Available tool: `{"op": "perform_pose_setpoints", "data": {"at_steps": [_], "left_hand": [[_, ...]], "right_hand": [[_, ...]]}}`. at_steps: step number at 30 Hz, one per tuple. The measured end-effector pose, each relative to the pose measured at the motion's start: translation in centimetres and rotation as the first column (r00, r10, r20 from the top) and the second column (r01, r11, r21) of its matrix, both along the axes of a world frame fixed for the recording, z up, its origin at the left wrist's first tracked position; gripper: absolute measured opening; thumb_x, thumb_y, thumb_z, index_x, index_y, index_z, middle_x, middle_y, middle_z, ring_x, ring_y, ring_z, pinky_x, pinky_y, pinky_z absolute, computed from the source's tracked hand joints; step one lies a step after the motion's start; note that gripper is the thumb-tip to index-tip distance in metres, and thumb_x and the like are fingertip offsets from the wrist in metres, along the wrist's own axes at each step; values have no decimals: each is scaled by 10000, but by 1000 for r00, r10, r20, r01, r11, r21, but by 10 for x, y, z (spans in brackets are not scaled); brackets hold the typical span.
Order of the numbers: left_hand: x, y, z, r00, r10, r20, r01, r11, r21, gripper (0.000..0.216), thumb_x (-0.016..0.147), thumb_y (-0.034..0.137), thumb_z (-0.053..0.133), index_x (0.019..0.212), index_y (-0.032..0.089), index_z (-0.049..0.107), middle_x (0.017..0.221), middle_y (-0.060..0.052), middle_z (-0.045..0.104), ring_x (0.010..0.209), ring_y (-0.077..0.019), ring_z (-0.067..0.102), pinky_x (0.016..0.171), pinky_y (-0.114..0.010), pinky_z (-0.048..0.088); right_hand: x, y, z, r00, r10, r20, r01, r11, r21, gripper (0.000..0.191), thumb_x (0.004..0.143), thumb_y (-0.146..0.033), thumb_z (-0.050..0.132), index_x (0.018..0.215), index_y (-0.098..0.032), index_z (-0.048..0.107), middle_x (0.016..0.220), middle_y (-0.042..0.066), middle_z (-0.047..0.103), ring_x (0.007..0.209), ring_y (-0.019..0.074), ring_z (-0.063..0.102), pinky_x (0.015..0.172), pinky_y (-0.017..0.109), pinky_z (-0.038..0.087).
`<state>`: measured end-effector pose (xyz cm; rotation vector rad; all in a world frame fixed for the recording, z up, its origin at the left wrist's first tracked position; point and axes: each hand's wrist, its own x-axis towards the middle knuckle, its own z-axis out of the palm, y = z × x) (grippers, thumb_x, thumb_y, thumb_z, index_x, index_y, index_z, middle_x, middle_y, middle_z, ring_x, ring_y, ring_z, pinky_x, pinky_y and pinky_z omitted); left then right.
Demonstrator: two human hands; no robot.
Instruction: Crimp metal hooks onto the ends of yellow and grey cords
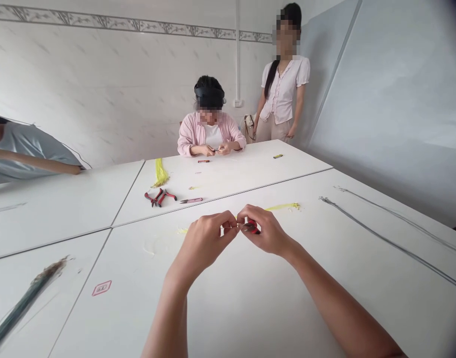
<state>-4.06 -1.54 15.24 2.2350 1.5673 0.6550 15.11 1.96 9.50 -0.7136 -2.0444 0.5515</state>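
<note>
Hands (203,239) (267,231) together around red-handled pliers (252,226)

- Table (306,308): smooth white laminate, faintly glossy
- Wall (101,84): glossy white tile
- Small tool (252,226): glossy red plastic grip
- Pliers (156,197): red-and-black plastic grips, metal jaws
- Snips (191,200): pink handle, metal blades
- Blouse (283,89): soft, matt white cloth
</note>
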Motion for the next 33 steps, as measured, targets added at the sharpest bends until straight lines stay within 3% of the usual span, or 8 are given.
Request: {"op": "perform_pose_setpoints", "data": {"at_steps": [7,10,13,18,23,26,29,33], "left_hand": [[-15,-2,6,992,-124,30,127,962,-242,330,958,366,429,788,268,694,609,20,533,529,-125,409,515,-248,299],[-35,-8,15,943,-242,229,312,881,-354,453,988,474,380,817,253,736,571,14,466,530,-115,405,544,-263,336],[-55,-17,23,849,-75,524,217,952,-215,509,950,594,379,743,226,664,440,49,301,434,-84,291,511,-271,309],[-75,-25,34,322,121,939,-332,943,-8,366,1020,445,349,819,284,609,411,68,133,375,-86,89,412,-241,211],[-72,-5,31,-63,-164,984,-352,926,132,212,1016,289,522,921,295,712,711,65,659,615,-57,590,618,-163,524],[-41,5,16,178,-129,976,-253,952,172,203,959,376,635,1039,228,748,1097,-36,754,1006,-155,711,892,-270,587],[2,4,0,525,-124,842,121,990,70,426,959,405,640,1358,257,628,1384,-92,650,1287,-230,603,1045,-353,518],[26,-3,-7,803,-194,563,411,865,-288,352,1021,424,501,1244,235,699,836,-28,662,817,-153,622,751,-278,516]], "right_hand": [[3,1,6,959,-106,-263,66,986,-156,164,948,-231,555,795,-240,498,813,4,561,667,137,446,609,281,384],[12,13,3,853,-303,-425,199,942,-272,185,929,-309,602,784,-234,516,820,12,582,678,138,466,607,279,397],[24,25,1,707,-401,-583,159,893,-422,213,860,-307,676,764,-230,502,777,-4,553,641,121,452,605,278,402],[37,32,9,524,-391,-756,-46,874,-484,273,793,-250,722,738,-225,457,741,-33,484,591,87,370,598,265,395],[34,21,15,605,-319,-730,-38,904,-427,227,831,-260,709,765,-225,494,809,-24,530,629,99,435,642,285,418],[24,6,19,772,-278,-572,79,934,-348,184,892,-286,671,777,-224,541,844,-8,562,661,118,468,636,291,409],[15,-11,27,884,-250,-395,161,956,-244,174,944,-289,622,791,-224,569,802,-12,551,648,125,446,614,291,387],[16,-22,37,888,-292,-355,244,954,-172,169,955,-280,613,800,-226,571,747,-27,513,636,124,428,609,286,378]]}}
